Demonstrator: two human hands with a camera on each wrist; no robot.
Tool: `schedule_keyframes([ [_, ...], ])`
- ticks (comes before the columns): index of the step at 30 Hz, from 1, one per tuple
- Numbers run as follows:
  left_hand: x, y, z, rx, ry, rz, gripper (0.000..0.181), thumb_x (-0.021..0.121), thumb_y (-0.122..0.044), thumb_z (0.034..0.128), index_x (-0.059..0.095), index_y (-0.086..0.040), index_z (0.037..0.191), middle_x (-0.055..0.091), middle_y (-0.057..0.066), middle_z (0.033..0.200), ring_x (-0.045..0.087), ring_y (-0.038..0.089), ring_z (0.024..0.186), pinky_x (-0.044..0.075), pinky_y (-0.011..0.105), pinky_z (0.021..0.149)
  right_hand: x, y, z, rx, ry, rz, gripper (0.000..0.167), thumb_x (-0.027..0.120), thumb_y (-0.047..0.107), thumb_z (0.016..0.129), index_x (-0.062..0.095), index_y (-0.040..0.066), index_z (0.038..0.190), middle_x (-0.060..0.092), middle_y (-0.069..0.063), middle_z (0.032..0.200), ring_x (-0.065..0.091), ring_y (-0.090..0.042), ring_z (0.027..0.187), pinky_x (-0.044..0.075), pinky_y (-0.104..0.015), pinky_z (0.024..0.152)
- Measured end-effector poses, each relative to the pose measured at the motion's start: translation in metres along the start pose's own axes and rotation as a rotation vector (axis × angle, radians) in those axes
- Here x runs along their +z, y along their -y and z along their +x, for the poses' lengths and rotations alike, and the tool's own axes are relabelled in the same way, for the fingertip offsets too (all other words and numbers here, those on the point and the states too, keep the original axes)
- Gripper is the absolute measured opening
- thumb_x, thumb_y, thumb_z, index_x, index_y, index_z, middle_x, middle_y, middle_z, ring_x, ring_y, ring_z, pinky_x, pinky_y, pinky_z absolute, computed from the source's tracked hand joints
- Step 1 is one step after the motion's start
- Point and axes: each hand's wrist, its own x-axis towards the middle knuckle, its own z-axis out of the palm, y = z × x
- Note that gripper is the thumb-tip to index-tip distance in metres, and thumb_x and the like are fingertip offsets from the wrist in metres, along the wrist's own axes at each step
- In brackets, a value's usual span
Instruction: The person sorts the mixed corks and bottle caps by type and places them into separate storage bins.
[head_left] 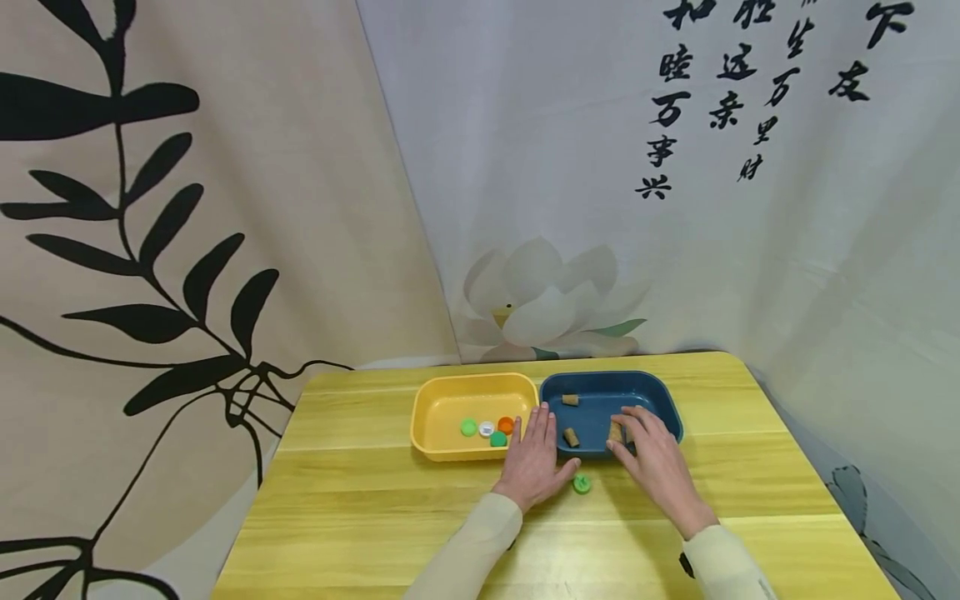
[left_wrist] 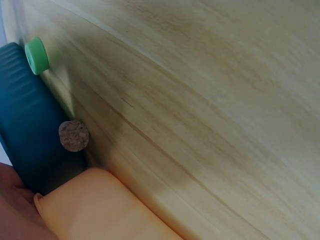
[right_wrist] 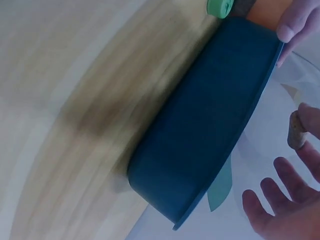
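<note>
My right hand (head_left: 657, 462) pinches a cork (right_wrist: 296, 131) between thumb and index finger above the blue tray (head_left: 645, 385); its other fingers spread apart. Two more corks lie in that tray, one at the back (head_left: 570, 400) and another cork (head_left: 572, 437) near the front left. My left hand (head_left: 531, 458) rests with fairly straight fingers across the adjoining rims of the blue tray and the yellow tray (head_left: 435, 400). On the table before the blue tray is a light green cap (head_left: 582, 483). The left wrist view shows a cork (left_wrist: 74, 136) beside the tray's outer wall, hidden from the head view.
Inside the yellow tray are several caps: a light green cap (head_left: 468, 427), a white cap (head_left: 487, 428), an orange cap (head_left: 506, 425) and a darker green cap (head_left: 498, 438). Both trays stand near the back edge of the wooden table (head_left: 360, 517), before a printed curtain (head_left: 525, 167).
</note>
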Motion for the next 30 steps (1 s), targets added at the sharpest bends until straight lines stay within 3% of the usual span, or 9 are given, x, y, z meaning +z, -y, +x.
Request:
schedule_keyframes([
  [7,0.001,0.0,0.0,-0.003,-0.001,-0.002,0.09,0.031,-0.072,0.1023,0.031,-0.005,0.163,0.017,0.013,0.172,0.016,0.026,0.158,0.018,0.052,0.126,0.009,-0.008,0.017,0.079,0.069,-0.014,0.044,0.082,0.019,0.091,0.069,0.002,0.129,0.059,-0.022,0.138,0.052,-0.046,0.129,0.046,-0.066,0.099],
  [17,0.0,0.0,0.0,-0.008,0.001,-0.012,0.09,0.033,-0.072,0.102,0.032,-0.006,0.162,0.017,0.012,0.172,0.016,0.025,0.158,0.017,0.051,0.126,0.024,-0.017,0.036,0.151,0.16,-0.141,0.042,0.08,0.025,0.093,0.069,0.004,0.127,0.059,-0.025,0.139,0.046,-0.049,0.135,0.045,-0.071,0.096],
  [30,-0.003,-0.001,0.0,-0.021,0.017,-0.006,0.089,0.036,-0.071,0.1021,0.03,-0.007,0.163,0.016,0.011,0.172,0.014,0.024,0.159,0.015,0.05,0.126,0.038,-0.023,0.048,0.243,0.298,-0.197,0.039,0.078,0.03,0.094,0.071,0.005,0.123,0.059,-0.026,0.136,0.046,-0.051,0.135,0.044,-0.073,0.096],
])
